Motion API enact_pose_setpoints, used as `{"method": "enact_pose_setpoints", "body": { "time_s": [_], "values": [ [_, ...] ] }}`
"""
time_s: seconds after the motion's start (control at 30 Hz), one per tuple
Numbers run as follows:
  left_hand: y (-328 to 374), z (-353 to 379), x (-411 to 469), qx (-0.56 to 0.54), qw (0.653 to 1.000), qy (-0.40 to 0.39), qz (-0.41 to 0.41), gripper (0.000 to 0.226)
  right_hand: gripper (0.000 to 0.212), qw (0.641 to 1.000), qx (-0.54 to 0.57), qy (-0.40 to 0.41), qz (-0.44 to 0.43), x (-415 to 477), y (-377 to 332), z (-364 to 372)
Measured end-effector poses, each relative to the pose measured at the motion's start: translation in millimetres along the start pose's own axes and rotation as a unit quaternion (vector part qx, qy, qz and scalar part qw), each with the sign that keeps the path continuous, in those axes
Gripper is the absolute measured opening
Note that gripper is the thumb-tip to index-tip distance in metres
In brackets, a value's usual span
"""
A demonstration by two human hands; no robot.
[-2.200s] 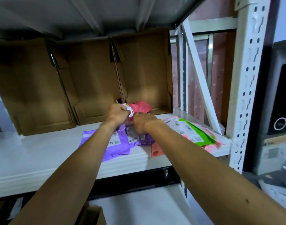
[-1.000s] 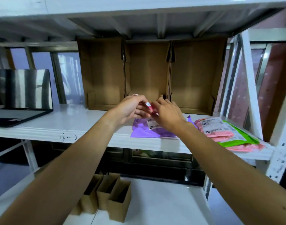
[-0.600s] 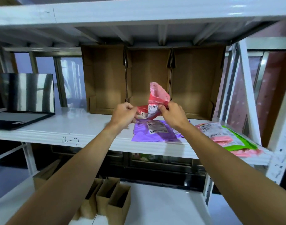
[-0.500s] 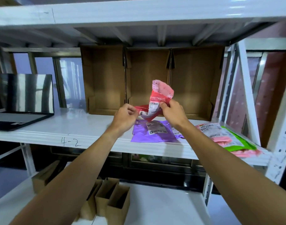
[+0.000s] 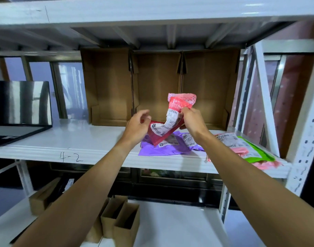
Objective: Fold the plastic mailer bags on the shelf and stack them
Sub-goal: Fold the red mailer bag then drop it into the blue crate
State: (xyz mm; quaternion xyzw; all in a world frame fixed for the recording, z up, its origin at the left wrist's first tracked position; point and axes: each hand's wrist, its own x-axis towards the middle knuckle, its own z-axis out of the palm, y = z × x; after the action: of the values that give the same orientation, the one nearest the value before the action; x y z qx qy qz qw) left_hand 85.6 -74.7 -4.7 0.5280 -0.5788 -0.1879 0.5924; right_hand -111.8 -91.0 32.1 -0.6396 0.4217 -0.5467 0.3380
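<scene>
My right fingers (image 5: 185, 111) pinch one red bag (image 5: 157, 135) over two purple bags (image 5: 152, 151) at the shelf's (image 5: 81, 139) front edge. My left fingers (image 5: 143, 113) curl beside it; I cannot tell if they grip.

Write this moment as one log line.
red mailer: over purple mailer | right hand: pinches it | left hand: beside it, grip unclear

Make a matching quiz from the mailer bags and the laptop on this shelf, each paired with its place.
1 red plastic mailer bag; 2 purple plastic mailer bag; 3 green plastic mailer bag; 4 black open laptop.
A left end of white metal shelf; B flat at mid-shelf; C pinched in right hand; D right end, among pink bags.
Pairs: 1-C, 2-B, 3-D, 4-A.
</scene>
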Motion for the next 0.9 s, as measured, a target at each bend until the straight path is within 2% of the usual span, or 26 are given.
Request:
{"method": "enact_pose_setpoints", "body": {
  "time_s": [0.07, 0.2, 0.3, 0.47, 0.57, 0.73, 0.8, 0.9],
  "values": [
    [0, 1, -4, 0.048, 0.998, -0.024, 0.017, 0.021, 0.028, 1.0, -0.005, 0.003, -0.005, 2, 3, -1],
    [2, 2, -14, 0.155, 0.984, -0.044, 0.078, 0.037, 0.02, 0.999, -0.029, 0.009, -0.032, 8, 11, -1],
    [8, 4, -18, 0.225, 0.965, -0.066, 0.119, 0.039, 0.018, 0.997, -0.047, 0.02, -0.049, 12, 17, -1],
    [14, 8, -25, 0.349, 0.9, -0.037, 0.261, 0.03, 0.02, 0.995, -0.058, 0.057, -0.057, 6, 11, 3],
    [12, 7, -29, 0.414, 0.842, -0.025, 0.346, 0.026, 0.022, 0.993, -0.063, 0.079, -0.055, 7, 11, 4],
    [5, 2, -30, 0.484, 0.768, -0.031, 0.418, 0.022, 0.021, 0.99, -0.084, 0.091, -0.064, 10, 10, 6],
    [3, 1, -28, 0.496, 0.762, -0.037, 0.415, 0.024, 0.021, 0.99, -0.089, 0.089, -0.063, 12, 9, 7],
    [0, -1, -29, 0.5, 0.78, -0.039, 0.374, 0.027, 0.021, 0.988, -0.102, 0.09, -0.068, 13, 9, 7]
  ]
}}
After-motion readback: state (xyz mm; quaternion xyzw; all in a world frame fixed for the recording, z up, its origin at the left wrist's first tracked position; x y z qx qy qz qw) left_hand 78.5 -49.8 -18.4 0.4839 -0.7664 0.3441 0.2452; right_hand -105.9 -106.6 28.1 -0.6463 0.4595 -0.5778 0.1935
